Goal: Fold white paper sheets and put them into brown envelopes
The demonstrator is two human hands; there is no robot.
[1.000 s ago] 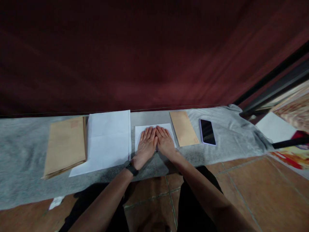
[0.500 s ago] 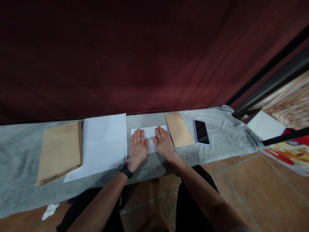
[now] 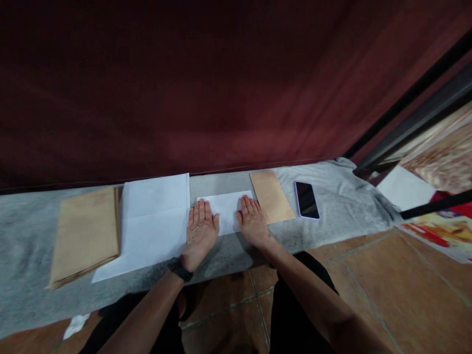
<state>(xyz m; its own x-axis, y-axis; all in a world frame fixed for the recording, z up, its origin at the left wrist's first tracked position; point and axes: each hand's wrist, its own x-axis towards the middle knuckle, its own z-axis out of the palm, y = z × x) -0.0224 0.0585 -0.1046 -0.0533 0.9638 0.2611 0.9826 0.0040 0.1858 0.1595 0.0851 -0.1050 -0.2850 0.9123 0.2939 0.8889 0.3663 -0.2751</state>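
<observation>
2 open hands: L hand (image 3: 201, 232) on small white sheet (image 3: 227, 212), left end; R hand (image 3: 253, 223), right end; kraft env. (image 3: 273, 199) right of sheet.

Looks indoors, like a makeshift paperwork corner; cannot be fixed as home, shop or office. Set up along a long, narrow surface (image 3: 346, 209) draped in rumpled grey cloth (image 3: 332, 175). Closed off on the far side by dark red hanging fabric (image 3: 221, 98). Floored on the near side with brown tiles (image 3: 372, 275), pale at the joints. Bounded at right by dark bars (image 3: 409, 113), with a colourful food-printed sheet (image 3: 442, 228) low beside them. Suggests desk use through brown envelopes (image 3: 86, 231) and white sheets (image 3: 155, 216). Dimly lit.
</observation>
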